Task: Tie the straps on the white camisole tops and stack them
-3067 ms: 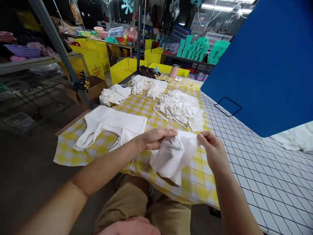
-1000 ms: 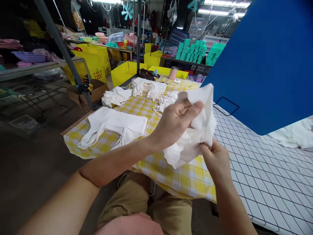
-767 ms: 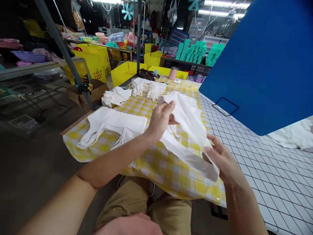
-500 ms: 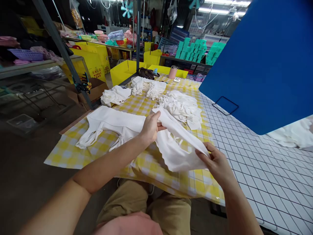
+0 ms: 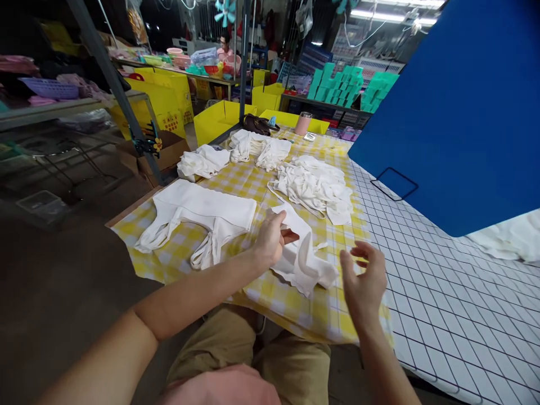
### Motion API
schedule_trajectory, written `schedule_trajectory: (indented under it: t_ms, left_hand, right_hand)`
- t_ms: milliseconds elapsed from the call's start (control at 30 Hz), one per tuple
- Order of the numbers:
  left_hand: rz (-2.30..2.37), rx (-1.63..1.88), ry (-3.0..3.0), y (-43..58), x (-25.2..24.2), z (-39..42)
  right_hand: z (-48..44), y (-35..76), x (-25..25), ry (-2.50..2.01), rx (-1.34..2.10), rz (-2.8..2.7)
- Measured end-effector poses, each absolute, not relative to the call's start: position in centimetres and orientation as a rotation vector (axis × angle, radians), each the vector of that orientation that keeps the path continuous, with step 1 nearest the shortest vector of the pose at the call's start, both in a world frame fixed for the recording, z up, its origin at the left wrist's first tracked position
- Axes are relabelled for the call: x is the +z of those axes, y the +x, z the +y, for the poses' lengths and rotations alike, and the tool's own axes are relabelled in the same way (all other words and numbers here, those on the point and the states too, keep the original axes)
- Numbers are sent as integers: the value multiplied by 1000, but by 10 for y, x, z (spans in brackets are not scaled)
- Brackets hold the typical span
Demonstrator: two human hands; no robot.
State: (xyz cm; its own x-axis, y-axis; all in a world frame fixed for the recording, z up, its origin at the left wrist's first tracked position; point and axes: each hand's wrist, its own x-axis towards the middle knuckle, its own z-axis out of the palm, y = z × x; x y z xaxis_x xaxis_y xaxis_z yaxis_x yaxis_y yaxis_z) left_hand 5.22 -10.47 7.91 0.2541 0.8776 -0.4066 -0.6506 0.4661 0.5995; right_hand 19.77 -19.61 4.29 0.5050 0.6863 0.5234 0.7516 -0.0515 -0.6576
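Observation:
A small white cloth bag lies crumpled on the yellow checked tablecloth just in front of me. My left hand pinches its upper left edge between thumb and fingers. My right hand hovers just right of the bag, fingers loosely apart and holding nothing. To the left of my left hand lies a stack of flattened white bags with their straps trailing toward me. A loose heap of white bags sits just beyond the held bag.
More folded white bag piles lie at the table's far end, with a pink cup. A white grid mat covers the table's right side under a tilted blue board. Yellow bins and shelves stand behind; a person sits far back.
The bag was held up and stretched between both hands; now it has dropped onto the tablecloth. My right hand has let go and drawn slightly away, while my left hand keeps its grip.

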Motion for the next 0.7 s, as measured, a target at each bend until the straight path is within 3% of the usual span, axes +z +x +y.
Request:
schedule_trajectory:
  t_ms: [100,267,433,533,700]
  left_hand:
    - [704,1039,318,65,79,-120]
    - [609,1083,434,77,85,-134]
    - [878,1235,1365,46,73,-101]
    - [955,1149,1931,16,60,-75]
    - [730,979,2239,-10,52,-53]
  right_hand:
    - [-192,158,24,-1719,-113,-1377]
    - [-169,152,6,-2049,52,-1320]
    - [-182,200,47,-2087,163,-1196]
    - [-209,229,84,-2125,217,-1063]
    - [-227,289,95,-2123,269,-1042]
